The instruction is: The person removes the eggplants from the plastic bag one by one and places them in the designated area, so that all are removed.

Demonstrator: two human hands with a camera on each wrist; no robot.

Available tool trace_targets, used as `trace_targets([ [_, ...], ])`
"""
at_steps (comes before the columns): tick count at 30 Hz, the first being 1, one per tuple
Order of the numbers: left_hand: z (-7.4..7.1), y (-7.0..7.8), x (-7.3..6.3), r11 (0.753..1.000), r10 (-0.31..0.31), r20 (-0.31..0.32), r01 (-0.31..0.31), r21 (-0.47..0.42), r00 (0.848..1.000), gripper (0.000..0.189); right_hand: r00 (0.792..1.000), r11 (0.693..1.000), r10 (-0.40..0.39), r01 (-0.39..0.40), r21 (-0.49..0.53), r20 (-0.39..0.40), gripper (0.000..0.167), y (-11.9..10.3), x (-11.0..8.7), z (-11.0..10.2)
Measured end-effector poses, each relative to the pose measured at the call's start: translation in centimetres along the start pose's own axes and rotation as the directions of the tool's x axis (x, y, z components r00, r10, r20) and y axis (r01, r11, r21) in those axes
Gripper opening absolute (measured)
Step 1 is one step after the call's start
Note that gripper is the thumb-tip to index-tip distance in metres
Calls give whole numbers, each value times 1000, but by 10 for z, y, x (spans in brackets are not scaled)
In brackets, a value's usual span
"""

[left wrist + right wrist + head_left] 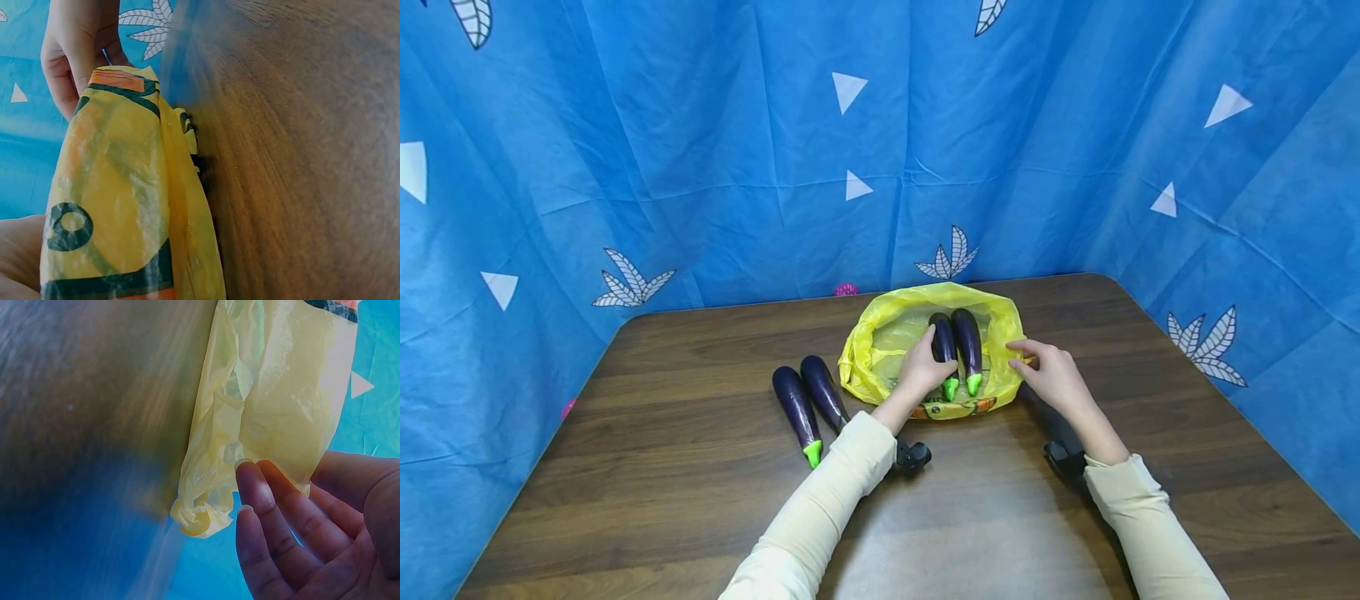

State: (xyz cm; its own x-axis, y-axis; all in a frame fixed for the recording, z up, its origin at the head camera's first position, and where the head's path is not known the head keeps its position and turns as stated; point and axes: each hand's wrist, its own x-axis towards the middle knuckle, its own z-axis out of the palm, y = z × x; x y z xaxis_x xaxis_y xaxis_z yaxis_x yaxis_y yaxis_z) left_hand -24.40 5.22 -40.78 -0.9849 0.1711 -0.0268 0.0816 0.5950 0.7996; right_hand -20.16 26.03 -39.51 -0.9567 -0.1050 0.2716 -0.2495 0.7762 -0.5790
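Note:
A yellow plastic bag (880, 387) lies open on the table, its rim spread wide. Two dark purple eggplants sit inside: a left eggplant (942, 333) and a right eggplant (968, 337), green stem ends toward me. Reaching over the bag's front rim, my left hand (925, 367) grips the left eggplant, thumb across it; some of its fingers are hidden. At the bag's right side, my right hand (1052, 375) pinches the rim, thumb and fingers on either side of the yellow film in the right wrist view. The left wrist view shows the bag's printed front (119, 181).
Left of the bag, two more eggplants lie side by side, the outer eggplant (796, 412) and the inner eggplant (823, 387), the latter partly hidden by my left sleeve (827, 508). Behind the wooden table (647, 433) hangs a blue curtain (737, 150).

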Motion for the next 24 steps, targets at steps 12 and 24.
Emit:
trace_targets([
  [12, -4, 2, 1, 999, -31, 0, 31, -37, 1000, 73, 1000, 1000, 1, -1, 4, 0, 27, 0, 1, 1],
  [24, -11, 4, -4, 909, -79, 56, 95, -406, 995, 66, 1000, 1000, 9, -9, -3, 10, 27, -1, 1, 0],
])
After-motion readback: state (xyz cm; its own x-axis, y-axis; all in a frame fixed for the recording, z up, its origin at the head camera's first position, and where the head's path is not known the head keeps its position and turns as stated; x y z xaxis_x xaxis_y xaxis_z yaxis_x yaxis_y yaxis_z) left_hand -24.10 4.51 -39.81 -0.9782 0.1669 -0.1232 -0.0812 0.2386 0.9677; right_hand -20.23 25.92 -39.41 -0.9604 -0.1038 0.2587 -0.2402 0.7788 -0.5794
